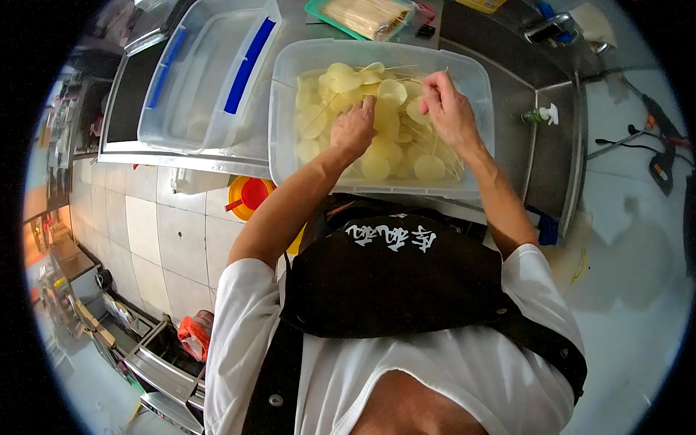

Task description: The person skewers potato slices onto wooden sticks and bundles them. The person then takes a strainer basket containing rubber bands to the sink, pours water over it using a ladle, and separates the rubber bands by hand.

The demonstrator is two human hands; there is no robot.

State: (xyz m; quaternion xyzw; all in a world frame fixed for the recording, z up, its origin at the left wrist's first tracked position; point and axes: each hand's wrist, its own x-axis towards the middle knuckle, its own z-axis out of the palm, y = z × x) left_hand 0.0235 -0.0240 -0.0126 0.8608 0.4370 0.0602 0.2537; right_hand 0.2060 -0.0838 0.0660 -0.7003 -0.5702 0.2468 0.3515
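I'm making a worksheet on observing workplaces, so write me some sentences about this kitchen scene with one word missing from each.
The pale pieces in the tub are ____ in shape.
The clips on the other tub are coloured ____.
The tray under the bundled sticks is coloured ____.
The hand nearer the spray bottle is the person's ____ one.
Missing words: round; blue; green; right.

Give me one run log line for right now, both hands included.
left hand: touching pale slices | right hand: fingers curled over clear tub, hold unclear | thin sticks: bundled beyond tub | blue-trimmed bin: left
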